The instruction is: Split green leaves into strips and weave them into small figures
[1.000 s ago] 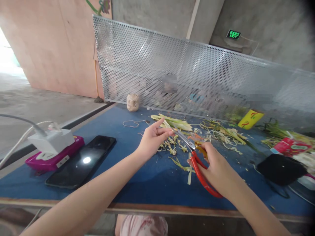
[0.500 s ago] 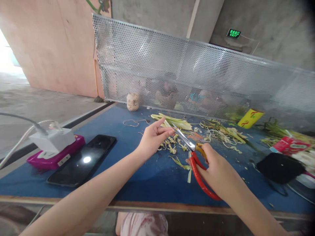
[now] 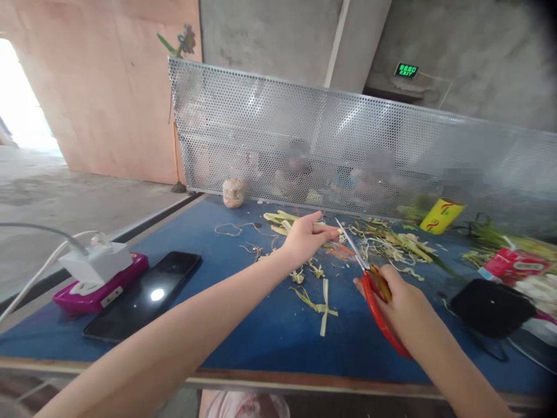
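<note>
My right hand (image 3: 402,302) is closed round the red handles of a pair of scissors (image 3: 369,278), whose metal blades point up and away toward the far left. My left hand (image 3: 307,239) is stretched out over the blue table (image 3: 261,325), thumb and fingers pinched together near the pale green leaf strips (image 3: 285,219); what they pinch is too small to make out. The scissor tips sit just right of my left fingertips. Cut bits of strip (image 3: 319,302) lie on the table between my two hands.
A black phone (image 3: 145,293) and a white charger on a pink box (image 3: 98,273) lie at the left. A perforated metal screen (image 3: 348,151) stands along the far edge, with people behind it. More plant scraps (image 3: 400,241), a yellow packet (image 3: 440,216), a red packet (image 3: 511,264) and a black pouch (image 3: 491,305) sit right.
My left hand has reached farther out and to the right toward the leaf strips. The scissors and my right hand moved right with it. The view tilted up a little.
</note>
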Demonstrator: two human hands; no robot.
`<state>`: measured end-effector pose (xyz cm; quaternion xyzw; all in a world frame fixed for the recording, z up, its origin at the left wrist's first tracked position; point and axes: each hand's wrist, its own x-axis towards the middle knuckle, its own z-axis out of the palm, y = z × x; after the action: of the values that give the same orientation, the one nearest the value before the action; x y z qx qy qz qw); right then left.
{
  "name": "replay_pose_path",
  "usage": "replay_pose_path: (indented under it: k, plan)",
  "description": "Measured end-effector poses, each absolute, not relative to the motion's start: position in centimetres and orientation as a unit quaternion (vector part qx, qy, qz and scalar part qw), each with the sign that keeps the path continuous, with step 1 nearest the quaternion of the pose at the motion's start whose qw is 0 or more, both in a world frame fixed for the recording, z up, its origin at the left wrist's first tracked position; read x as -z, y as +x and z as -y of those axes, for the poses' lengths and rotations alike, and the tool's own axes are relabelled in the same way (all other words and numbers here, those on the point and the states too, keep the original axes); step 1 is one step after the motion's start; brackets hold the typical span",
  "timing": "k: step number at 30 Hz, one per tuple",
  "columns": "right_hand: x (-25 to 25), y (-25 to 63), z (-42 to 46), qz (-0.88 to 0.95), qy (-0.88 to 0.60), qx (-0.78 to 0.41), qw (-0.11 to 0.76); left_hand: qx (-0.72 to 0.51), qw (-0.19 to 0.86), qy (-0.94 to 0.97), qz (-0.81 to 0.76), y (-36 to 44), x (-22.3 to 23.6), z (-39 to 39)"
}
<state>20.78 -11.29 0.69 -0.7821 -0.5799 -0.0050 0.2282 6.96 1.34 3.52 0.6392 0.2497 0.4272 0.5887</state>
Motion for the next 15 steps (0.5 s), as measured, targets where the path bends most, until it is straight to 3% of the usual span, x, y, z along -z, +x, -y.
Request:
replay_pose_path:
  k: [5, 15]
  plan:
    - [0.1, 25.0, 11.8, 0.541, -0.800, 0.038, 0.258, -0.387, 0.577, 0.664, -0.277, 11.1, -3.8, -1.2]
    - [2.9, 28.3, 10.4, 0.501, -0.860, 0.019, 0.095, -0.346, 0.529, 0.708, -0.315, 8.1, -1.3, -0.9]
